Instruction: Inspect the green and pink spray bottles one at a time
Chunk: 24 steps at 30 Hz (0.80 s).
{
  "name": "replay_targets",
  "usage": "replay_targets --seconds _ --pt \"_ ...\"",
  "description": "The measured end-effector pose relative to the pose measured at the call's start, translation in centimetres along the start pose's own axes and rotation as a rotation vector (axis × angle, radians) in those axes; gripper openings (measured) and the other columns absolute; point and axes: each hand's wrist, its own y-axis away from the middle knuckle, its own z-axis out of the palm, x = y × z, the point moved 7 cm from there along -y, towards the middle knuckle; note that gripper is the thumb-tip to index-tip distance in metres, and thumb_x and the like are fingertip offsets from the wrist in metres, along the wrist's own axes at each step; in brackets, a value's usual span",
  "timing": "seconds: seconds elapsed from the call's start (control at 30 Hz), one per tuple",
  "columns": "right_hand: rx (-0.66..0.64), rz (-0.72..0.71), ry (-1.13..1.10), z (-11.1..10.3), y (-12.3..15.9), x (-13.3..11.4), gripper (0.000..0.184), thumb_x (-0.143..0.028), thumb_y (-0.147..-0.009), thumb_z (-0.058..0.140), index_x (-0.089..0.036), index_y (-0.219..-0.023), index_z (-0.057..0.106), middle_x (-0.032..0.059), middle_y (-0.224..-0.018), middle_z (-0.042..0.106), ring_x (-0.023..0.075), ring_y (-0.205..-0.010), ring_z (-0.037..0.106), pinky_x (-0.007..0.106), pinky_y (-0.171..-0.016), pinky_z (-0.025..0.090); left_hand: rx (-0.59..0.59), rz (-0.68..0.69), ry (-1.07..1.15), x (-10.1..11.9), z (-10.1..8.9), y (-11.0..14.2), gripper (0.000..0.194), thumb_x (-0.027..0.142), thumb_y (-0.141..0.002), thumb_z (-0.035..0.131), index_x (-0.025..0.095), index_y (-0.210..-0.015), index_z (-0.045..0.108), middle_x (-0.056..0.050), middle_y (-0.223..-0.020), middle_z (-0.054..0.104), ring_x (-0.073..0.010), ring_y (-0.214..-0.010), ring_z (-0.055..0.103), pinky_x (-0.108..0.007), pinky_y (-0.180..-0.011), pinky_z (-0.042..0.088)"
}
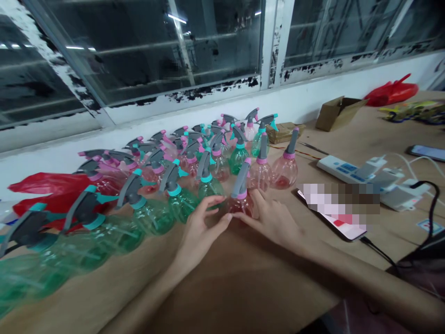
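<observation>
A clear pink spray bottle (242,204) with a grey and pink trigger head stands upright on the brown table in front of me. My right hand (273,218) grips it from the right, thumb across its front and fingers around its side. Just left of the bottle, my left hand (203,225) has its fingers apart, and its thumb tip reaches the bottle's front near my right thumb. A green spray bottle (210,188) stands behind my left fingers. Two more pink bottles stand behind my right hand, one of them a pink spray bottle (285,171) at the row's right end.
Several green and pink spray bottles crowd the left and back, beside a red plastic bag (52,185). To the right lie a lit phone (342,222), a power strip (342,169) with chargers and cables, and another phone (427,152). An open cardboard box (335,113) sits near the wall.
</observation>
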Motion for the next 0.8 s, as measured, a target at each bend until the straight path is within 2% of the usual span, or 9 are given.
replay_targets --seconds 0.1,0.2,0.27,0.37,0.47,0.53,0.67,0.8 --pt "-0.008 -0.051 -0.046 -0.1 1.7 -1.6 0.045 -0.062 -0.086 0.042 -0.020 -0.098 0.051 0.0059 -0.086 0.064 0.0227 -0.065 0.064 0.028 -0.045 0.034 -0.051 0.017 0.049 0.7 0.6 -0.3 0.052 0.031 -0.078 0.067 0.023 -0.124 0.045 -0.007 -0.132 0.052 -0.0239 -0.123 0.048 -0.042 -0.106 0.036" --pt "-0.036 -0.114 -0.115 0.1 2.7 -3.7 0.045 -0.062 -0.085 0.043 -0.019 -0.095 0.051 0.0054 -0.087 0.063 0.0210 -0.066 0.064 0.027 -0.046 0.036 -0.104 0.010 0.086 1.3 1.3 0.2 0.062 0.029 -0.074 0.070 0.020 -0.129 0.041 -0.008 -0.112 0.063 -0.0233 -0.101 0.060 -0.041 -0.090 0.048" --pt "-0.062 -0.160 -0.168 0.5 3.2 -5.0 0.047 -0.065 -0.083 0.045 -0.020 -0.095 0.052 0.0051 -0.088 0.063 0.0215 -0.072 0.064 0.028 -0.051 0.042 -0.109 0.006 0.091 1.6 1.2 0.7 0.062 0.028 -0.073 0.069 0.021 -0.129 0.043 -0.008 -0.112 0.063 -0.0203 -0.085 0.063 -0.037 -0.079 0.052" --pt "-0.090 -0.221 -0.231 1.0 3.6 -6.7 0.051 -0.068 -0.079 0.050 -0.020 -0.095 0.055 0.0055 -0.090 0.063 0.0243 -0.084 0.063 0.032 -0.062 0.048 -0.101 0.054 0.075 2.1 0.6 1.6 0.056 0.028 -0.075 0.068 0.023 -0.127 0.047 -0.008 -0.127 0.057 -0.0198 -0.090 0.062 -0.036 -0.080 0.051" --pt "-0.090 -0.263 -0.268 1.5 3.9 -7.9 0.054 -0.069 -0.076 0.053 -0.020 -0.096 0.056 0.0068 -0.092 0.064 0.0267 -0.090 0.061 0.036 -0.070 0.050 -0.058 0.085 0.064 2.0 -0.5 2.6 0.043 0.026 -0.078 0.065 0.022 -0.120 0.053 -0.007 -0.127 0.057 -0.0199 -0.090 0.064 -0.035 -0.081 0.051" --pt "-0.088 -0.280 -0.276 1.9 4.0 -8.6 0.056 -0.070 -0.074 0.055 -0.020 -0.097 0.055 0.0069 -0.092 0.064 0.0269 -0.090 0.061 0.037 -0.070 0.051 -0.019 0.076 0.070 1.6 -1.2 3.2 0.038 0.023 -0.081 0.060 0.022 -0.119 0.054 -0.007 -0.126 0.059 -0.0215 -0.094 0.064 -0.036 -0.082 0.051" --pt "-0.093 -0.307 -0.261 2.8 4.0 -10.1 0.060 -0.072 -0.072 0.055 -0.019 -0.098 0.053 0.0077 -0.092 0.064 0.0267 -0.088 0.061 0.038 -0.068 0.052 0.038 0.132 0.064 1.0 -2.4 4.2 0.035 0.017 -0.084 0.055 0.022 -0.119 0.055 -0.007 -0.124 0.061 -0.0242 -0.115 0.056 -0.041 -0.099 0.042" --pt "-0.096 -0.328 -0.217 3.6 3.8 -11.3 0.064 -0.074 -0.074 0.049 -0.016 -0.100 0.054 0.0101 -0.092 0.062 0.0271 -0.086 0.061 0.039 -0.064 0.053 0.115 0.177 0.064 0.1 -3.5 4.7 0.036 0.015 -0.084 0.053 0.022 -0.119 0.057 -0.006 -0.121 0.062 -0.0234 -0.114 0.057 -0.041 -0.102 0.041"
